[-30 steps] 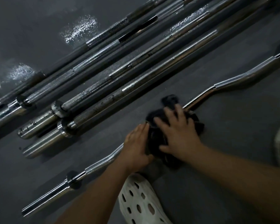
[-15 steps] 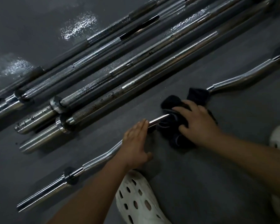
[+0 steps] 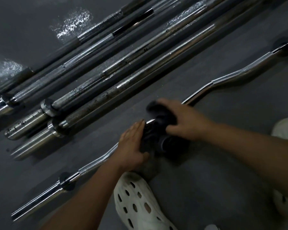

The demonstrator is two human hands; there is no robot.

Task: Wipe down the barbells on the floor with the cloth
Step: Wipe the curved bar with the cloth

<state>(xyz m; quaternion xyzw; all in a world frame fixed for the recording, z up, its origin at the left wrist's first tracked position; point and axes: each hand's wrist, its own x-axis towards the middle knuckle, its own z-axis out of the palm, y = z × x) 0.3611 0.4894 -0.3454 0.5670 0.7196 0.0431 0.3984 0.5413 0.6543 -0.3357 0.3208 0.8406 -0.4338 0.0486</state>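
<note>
Single view. We look through one wide-angle camera worn on the head, facing forward and steeply down onto the floor (image 3: 198,196). It sits close: both forearms enter from the lower edge, and the left hand (image 3: 131,143) and right hand (image 3: 186,120) meet near the centre at the cloth (image 3: 156,130). The bars (image 3: 140,75) cross the frame diagonally, lower left to upper right. A shoe (image 3: 140,201) lies at the bottom edge.

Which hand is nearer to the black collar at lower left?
Left. The left hand rests on the curved chrome bar beyond the black collar; the right hand grips the dark cloth farther along.
</note>
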